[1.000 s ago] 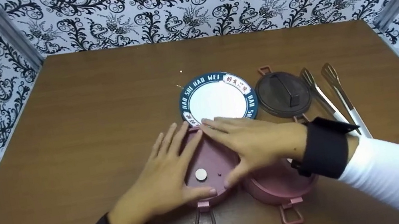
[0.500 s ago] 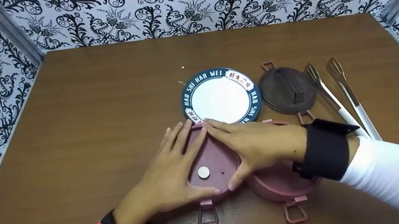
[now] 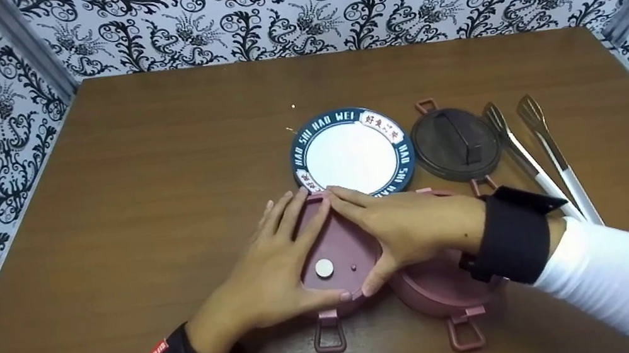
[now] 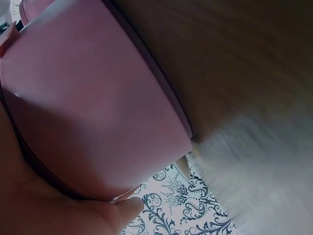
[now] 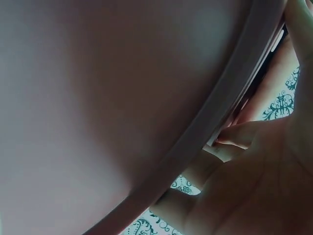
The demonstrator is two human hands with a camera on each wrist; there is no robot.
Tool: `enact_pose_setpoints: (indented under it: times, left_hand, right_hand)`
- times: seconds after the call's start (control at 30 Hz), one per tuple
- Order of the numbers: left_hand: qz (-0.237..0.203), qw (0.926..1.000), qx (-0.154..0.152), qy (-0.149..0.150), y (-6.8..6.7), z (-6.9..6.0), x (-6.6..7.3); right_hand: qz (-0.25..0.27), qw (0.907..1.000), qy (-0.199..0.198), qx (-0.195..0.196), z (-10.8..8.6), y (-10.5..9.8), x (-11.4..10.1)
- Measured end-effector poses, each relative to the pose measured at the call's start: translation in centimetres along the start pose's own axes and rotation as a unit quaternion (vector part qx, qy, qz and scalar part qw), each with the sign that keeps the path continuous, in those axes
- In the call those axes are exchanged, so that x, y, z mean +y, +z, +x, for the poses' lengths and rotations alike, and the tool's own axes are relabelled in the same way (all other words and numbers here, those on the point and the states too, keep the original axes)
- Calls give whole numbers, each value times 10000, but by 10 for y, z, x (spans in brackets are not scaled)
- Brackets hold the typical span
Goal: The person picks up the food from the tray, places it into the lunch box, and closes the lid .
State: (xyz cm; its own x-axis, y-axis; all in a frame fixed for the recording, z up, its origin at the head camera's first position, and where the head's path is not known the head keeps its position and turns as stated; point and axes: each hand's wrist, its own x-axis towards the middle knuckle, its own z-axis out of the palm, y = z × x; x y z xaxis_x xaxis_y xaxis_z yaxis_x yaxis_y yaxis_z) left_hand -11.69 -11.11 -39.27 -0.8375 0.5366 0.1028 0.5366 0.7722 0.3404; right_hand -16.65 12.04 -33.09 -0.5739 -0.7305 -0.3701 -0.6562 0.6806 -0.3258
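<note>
A round pink lunch box tier with its pink lid on stands near the table's front; a white button and a small pink knob sit on the lid. My left hand rests along the lid's left edge with long, straight fingers, its thumb at the front. My right hand presses the right edge the same way, and the fingertips nearly meet at the back. A second pink tier, open-topped, stands just right, partly under my right wrist. The left wrist view shows the pink wall of the tier close up.
A blue-rimmed white plate lies behind the lidded tier. Right of it are a dark brown lid with a raised handle and metal tongs with white grips. Patterned walls enclose the brown table.
My right fingers have drawn together and both hands have settled a little closer on the lid's rim. The whole view has shifted slightly; the other things keep their places.
</note>
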Motion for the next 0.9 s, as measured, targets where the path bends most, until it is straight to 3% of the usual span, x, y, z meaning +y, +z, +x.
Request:
enact_pose_setpoints:
  times: [0.23, 0.67, 0.9]
  left_hand:
    - [-123, 9998, -101, -133, 0, -1, 0]
    - [-161, 9995, -109, -268, -2, -3, 2]
    - [-53, 9993, -37, -380, 0, -3, 4]
  right_hand:
    - [-133, 9998, 145, -5, 3, -2, -2]
    - [94, 9996, 252, 25, 2, 2, 0]
    - [-224, 9992, 233, 231, -2, 4, -1]
